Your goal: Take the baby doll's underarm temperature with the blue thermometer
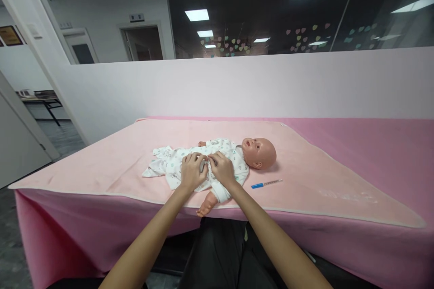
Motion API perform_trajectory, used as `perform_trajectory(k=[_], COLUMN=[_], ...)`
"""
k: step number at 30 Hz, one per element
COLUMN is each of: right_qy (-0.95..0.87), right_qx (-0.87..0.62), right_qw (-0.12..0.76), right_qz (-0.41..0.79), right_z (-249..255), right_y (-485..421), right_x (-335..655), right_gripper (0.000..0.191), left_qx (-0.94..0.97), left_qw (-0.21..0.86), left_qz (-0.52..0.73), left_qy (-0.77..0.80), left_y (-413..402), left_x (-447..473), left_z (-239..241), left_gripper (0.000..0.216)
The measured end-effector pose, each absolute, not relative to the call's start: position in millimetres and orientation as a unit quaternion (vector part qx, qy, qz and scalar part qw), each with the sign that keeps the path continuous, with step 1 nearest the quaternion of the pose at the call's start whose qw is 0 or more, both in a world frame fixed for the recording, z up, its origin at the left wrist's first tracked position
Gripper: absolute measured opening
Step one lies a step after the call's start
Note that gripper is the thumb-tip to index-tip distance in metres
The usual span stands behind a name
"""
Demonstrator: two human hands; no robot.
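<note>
A baby doll [260, 152] lies on its back with its head to the right. It wears a white one-piece baby outfit [172, 162] with a small print. Over the doll's belly, my left hand [193, 171] has its fingers bent and closed on the front of the outfit. Close beside it, my right hand [221, 167] pinches the cloth near the chest, the fingertips of both hands almost meeting. What exactly lies between the fingertips is too small to tell. One bare doll hand [206, 205] sticks out of its sleeve toward me.
A thermometer with a blue end [266, 184] lies right of the doll, near my right forearm. Under both is a light pink blanket [315, 176] over a darker pink tablecloth [389, 153]. Behind the table rises a white low wall [244, 88] with glass above.
</note>
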State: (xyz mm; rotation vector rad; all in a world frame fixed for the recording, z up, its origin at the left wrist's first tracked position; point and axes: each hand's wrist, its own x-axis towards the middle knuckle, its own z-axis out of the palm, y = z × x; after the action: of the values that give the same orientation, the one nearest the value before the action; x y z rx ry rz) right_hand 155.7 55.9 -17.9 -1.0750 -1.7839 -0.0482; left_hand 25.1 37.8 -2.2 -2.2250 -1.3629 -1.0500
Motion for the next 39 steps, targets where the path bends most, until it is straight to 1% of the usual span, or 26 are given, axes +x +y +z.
perform_trajectory(k=[7,11,14,16,19,22,25,28,31,33,35,37,39], right_qy=[-0.741,-0.734,-0.720,-0.711,-0.694,-0.667,-0.672,-0.689,-0.639,-0.590,-0.566,-0.593,-0.643], right_qx=[-0.454,-0.451,-0.449,-0.446,-0.454,-0.479,-0.476,-0.448,-0.491,-0.583,-0.679,-0.714,-0.696], right_qw=[0.495,0.507,0.530,0.543,0.559,0.571,0.568,0.570,0.590,0.558,0.466,0.370,0.318], right_qz=[-0.015,-0.014,-0.013,-0.013,-0.020,-0.022,-0.013,0.017,0.039,0.035,-0.017,-0.041,-0.032], right_z=[-16,-16,-17,-19,-20,-16,-10,-9,-18,-31,-45,-57,-63], right_y=[55,56,57,59,61,60,50,30,8,-5,-13,-17,-18], right_x=[155,156,156,156,157,157,158,173,219,263,308,343,364], right_gripper=[0.022,0.021,0.021,0.022,0.022,0.022,0.030,0.043,0.047,0.048,0.041,0.036,0.033], left_qx=[-0.781,-0.771,-0.741,-0.693,-0.594,-0.520,-0.526,-0.607,-0.660,-0.672,-0.678,-0.681,-0.681], left_qw=[0.177,0.155,0.117,0.099,0.093,0.089,0.090,0.091,0.097,0.100,0.102,0.104,0.110], left_qz=[-0.353,-0.382,-0.442,-0.506,-0.599,-0.648,-0.641,-0.584,-0.533,-0.514,-0.501,-0.494,-0.488], left_qy=[-0.483,-0.485,-0.492,-0.504,-0.529,-0.550,-0.552,-0.531,-0.521,-0.524,-0.528,-0.531,-0.534], left_y=[40,40,43,46,51,54,52,49,49,49,50,50,51], left_x=[27,25,20,17,12,10,10,12,14,15,16,17,18], left_z=[-3,-4,-7,-10,-11,-8,-6,-7,-7,-7,-6,-5,-4], left_gripper=[0.012,0.010,0.013,0.012,0.011,0.013,0.011,0.010,0.011,0.011,0.011,0.011,0.012])
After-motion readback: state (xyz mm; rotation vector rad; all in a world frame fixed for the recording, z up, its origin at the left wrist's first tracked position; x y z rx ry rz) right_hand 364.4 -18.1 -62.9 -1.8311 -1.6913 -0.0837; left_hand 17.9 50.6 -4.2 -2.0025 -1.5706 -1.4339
